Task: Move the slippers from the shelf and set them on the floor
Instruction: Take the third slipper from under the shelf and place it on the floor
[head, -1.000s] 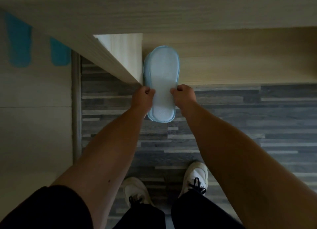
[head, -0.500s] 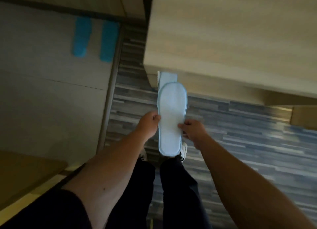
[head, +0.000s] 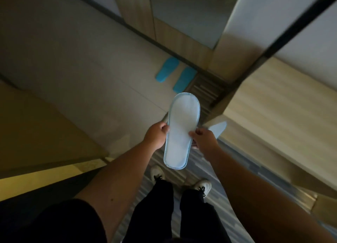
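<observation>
A person looks down at a pale blue slipper (head: pixel 181 131) held in the air between both hands, above a grey striped floor (head: pixel 235 171) and the person's own white shoes (head: pixel 157 173). The left hand (head: pixel 157 135) pinches the slipper's left edge at its narrow middle, and the right hand (head: pixel 204 139) pinches the right edge opposite, so both hands are closed on it. The slipper shows a smooth, flat, whitish face with a thin stitched blue rim, rounded at both ends. It looks thin, light and soft, the disposable kind, likely to flop if held by one end, so the waist, where the hands grip now, seems the best hold. A second pale blue piece (head: pixel 218 128), probably its partner, pokes out behind the right hand near a wooden shelf (head: pixel 273 111). Farther off, two bright blue slippers (head: pixel 166 70) lie side by side on pale tile (head: pixel 91 69).
</observation>
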Available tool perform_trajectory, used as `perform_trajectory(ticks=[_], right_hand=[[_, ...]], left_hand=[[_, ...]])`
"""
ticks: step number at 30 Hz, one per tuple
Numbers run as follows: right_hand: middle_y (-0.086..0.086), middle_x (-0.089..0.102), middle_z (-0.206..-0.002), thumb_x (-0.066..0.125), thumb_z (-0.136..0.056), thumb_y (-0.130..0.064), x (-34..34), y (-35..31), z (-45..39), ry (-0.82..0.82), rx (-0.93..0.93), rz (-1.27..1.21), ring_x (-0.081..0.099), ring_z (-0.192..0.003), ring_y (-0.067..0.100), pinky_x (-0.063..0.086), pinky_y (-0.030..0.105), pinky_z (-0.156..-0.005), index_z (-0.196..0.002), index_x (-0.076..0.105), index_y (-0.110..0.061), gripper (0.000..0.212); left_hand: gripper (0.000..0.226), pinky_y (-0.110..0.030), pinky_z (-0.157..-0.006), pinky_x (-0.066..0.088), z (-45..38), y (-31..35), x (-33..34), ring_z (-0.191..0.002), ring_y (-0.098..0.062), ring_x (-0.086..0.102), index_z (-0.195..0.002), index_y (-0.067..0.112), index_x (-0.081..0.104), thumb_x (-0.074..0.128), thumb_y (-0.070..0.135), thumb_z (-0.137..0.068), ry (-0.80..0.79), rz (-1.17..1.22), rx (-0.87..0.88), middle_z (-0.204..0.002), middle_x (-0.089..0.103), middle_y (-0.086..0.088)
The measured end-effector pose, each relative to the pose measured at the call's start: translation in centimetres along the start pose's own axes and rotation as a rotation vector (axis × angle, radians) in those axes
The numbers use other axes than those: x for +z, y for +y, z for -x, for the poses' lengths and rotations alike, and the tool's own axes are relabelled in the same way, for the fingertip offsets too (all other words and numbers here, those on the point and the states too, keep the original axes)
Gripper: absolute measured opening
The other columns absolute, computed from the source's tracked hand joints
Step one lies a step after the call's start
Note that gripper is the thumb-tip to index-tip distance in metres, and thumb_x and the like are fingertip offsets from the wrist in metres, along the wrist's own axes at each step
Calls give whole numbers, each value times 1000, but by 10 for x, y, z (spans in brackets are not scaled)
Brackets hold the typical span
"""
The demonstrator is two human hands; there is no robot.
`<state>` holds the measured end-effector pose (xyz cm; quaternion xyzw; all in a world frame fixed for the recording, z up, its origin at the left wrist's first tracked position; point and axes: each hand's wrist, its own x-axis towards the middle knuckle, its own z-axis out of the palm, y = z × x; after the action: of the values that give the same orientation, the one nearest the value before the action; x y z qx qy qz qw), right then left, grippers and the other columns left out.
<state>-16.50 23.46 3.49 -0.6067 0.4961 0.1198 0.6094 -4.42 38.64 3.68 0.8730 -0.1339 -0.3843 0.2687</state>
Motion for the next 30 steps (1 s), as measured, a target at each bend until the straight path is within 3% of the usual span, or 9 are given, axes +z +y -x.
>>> perform_trajectory(ticks=[6, 11, 15, 18, 24, 30], right_hand=[[16, 71, -95, 63, -91, -22, 79, -94, -8, -18, -103, 102, 70, -86, 30, 59, 44, -81, -82, 66, -15, 12], [13, 72, -87, 64, -90, -24, 140, -159, -28, -49, -172, 218, 71, -80, 28, 59, 46, -82, -85, 67, -10, 16], [23, 71, -93, 66, -88, -19, 183, -205, -59, -78, -208, 192, 70, -78, 31, 60, 45, -77, -87, 67, -1, 18], [25, 70, -93, 65, -88, -18, 213, -241, -91, -105, -225, 193, 70, -82, 35, 59, 50, -78, -91, 65, 4, 22], [24, 65, -84, 63, -90, -20, 258, -322, -169, -155, -190, 258, 62, -71, 27, 57, 48, -77, -91, 62, 7, 27], [28, 65, -102, 62, -89, -19, 309, -420, -236, -214, -144, 253, 66, -92, 39, 57, 53, -83, -91, 61, 1, 20]], left_hand=[[28, -38, -77, 49, -13, -25, -106, -85, -30, 63, -92, 7, 62, 45, 29, -97, 106, 94, 2, -92, 69, -15], [27, -31, -65, 37, -35, -52, -172, -81, -31, 59, -82, 11, 57, 43, 29, -97, 199, 115, -55, -85, 65, -14], [27, -30, -69, 38, -75, -66, -220, -85, -31, 60, -89, 7, 62, 46, 27, -95, 269, 132, -74, -91, 67, -17], [25, -30, -68, 36, -112, -73, -254, -80, -28, 56, -82, 10, 59, 46, 26, -95, 329, 153, -94, -91, 66, -18], [28, -34, -72, 43, -197, -70, -322, -84, -31, 59, -88, 5, 61, 45, 26, -96, 335, 201, -164, -92, 66, -18], [28, -34, -72, 44, -278, -63, -404, -82, -28, 58, -95, 4, 63, 45, 26, -96, 366, 185, -226, -94, 65, -17]])
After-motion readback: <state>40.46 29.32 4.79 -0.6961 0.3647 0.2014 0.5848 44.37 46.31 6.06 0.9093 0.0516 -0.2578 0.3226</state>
